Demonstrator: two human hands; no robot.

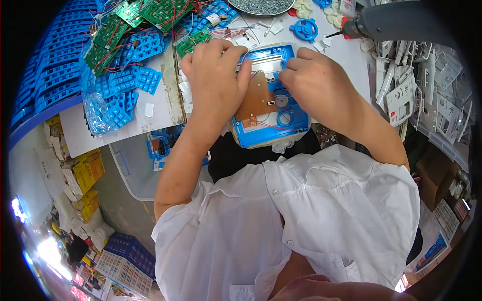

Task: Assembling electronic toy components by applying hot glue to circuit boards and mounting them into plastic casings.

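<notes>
A blue plastic housing [298, 123] lies open in front of me, its inside facing up. Fixed in it is a brown circuit board [256, 98] with thin red wires [276, 127] running off its lower end. My left hand [216, 75] is over the housing's upper left side, fingers bent and thumb close to the index finger; whatever they hold is hidden. At the upper right side, my right hand [319, 80] is closed, its fingertips down by the housing's inner edge. What it pinches cannot be made out.
Green circuit boards [108, 42] and blue keypads [135, 80] are heaped at the left. A power screwdriver [386, 25] juts in from the upper right, near a blue ring-shaped part [304, 30]. A dish of screws [261, 5] stands at the back. White plastic parts [401, 98] pile up rightward.
</notes>
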